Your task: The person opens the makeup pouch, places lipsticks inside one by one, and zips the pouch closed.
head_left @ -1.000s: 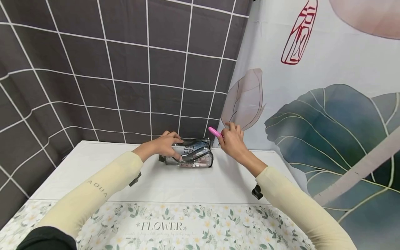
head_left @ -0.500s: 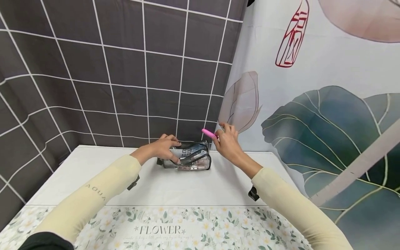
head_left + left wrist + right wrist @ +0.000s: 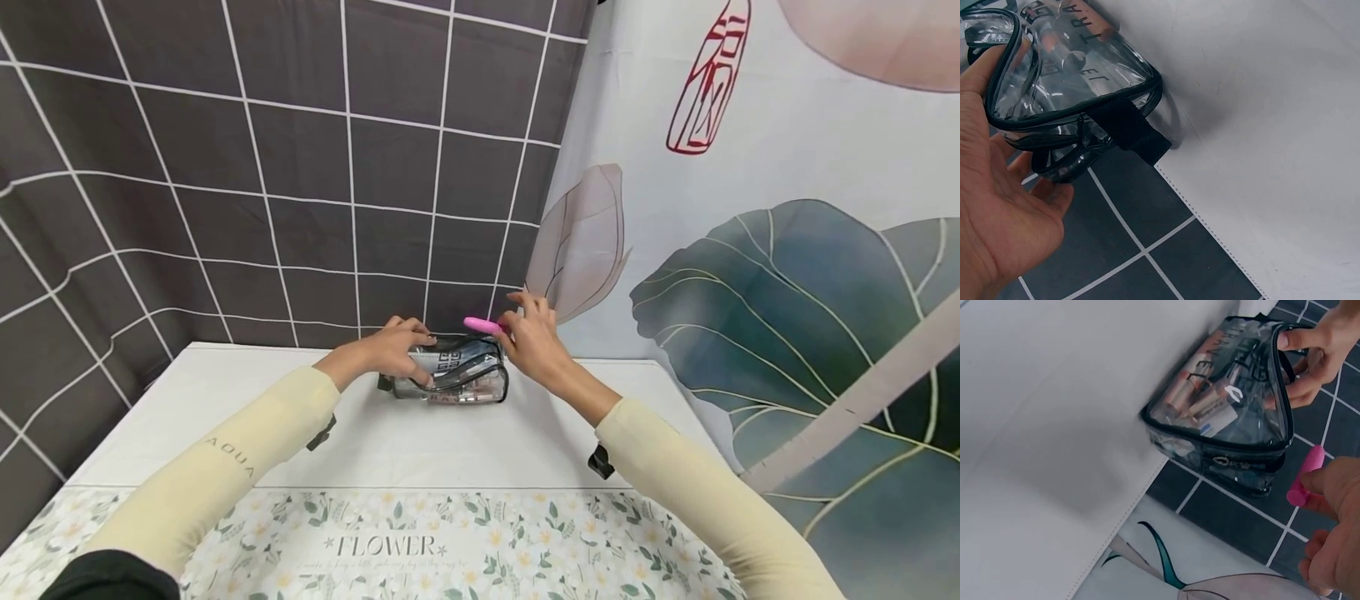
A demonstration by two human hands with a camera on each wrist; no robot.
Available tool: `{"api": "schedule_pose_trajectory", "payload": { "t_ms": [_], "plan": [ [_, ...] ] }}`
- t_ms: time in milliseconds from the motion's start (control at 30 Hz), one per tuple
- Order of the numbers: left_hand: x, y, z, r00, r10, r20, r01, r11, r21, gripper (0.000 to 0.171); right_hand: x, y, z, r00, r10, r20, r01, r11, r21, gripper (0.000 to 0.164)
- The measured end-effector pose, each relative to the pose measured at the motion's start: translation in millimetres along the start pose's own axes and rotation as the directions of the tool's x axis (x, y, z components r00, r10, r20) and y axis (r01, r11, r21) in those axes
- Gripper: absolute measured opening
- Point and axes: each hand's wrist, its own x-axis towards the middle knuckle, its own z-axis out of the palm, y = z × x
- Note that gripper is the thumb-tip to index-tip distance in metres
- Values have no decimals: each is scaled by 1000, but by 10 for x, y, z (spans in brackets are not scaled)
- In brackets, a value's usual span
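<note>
A clear zip pouch (image 3: 480,390) with black piping and printed letters stands at the table's far edge. Through its side, in the right wrist view, several small cosmetic tubes and bottles (image 3: 1207,400) show. My left hand (image 3: 393,348) grips the pouch by its upper edge at the left end, thumb on the near side. A black fabric tab (image 3: 1129,128) sticks out from that end. Between thumb and fingers, my right hand (image 3: 536,346) pinches a smooth pink tube (image 3: 1307,475). The tube lies nearly level in the head view, close by the pouch's upper right edge.
The white table (image 3: 360,450) has a floral mat (image 3: 247,542) along its front. Behind it hangs a dark cloth (image 3: 300,225) with a white grid. A light cloth with leaf prints (image 3: 787,292) hangs at the right.
My right hand has moved left with the pink tube, bringing it over the pouch's right end. The tube has turned from slanted to nearly level. My left hand keeps its grip on the pouch.
</note>
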Motion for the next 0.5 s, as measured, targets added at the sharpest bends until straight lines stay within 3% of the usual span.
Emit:
{"api": "schedule_pose_trajectory", "payload": {
  "t_ms": [233,500],
  "plan": [
    [63,15,-22,1000,1,-13,-1,1000,22,90,28,-77,33,1000,-27,0,27,1000,-3,20],
    [9,4,11,1000,3,-3,-3,1000,13,90,-15,-187,141,998,-47,51,47,999,-5,23]
  ]
}}
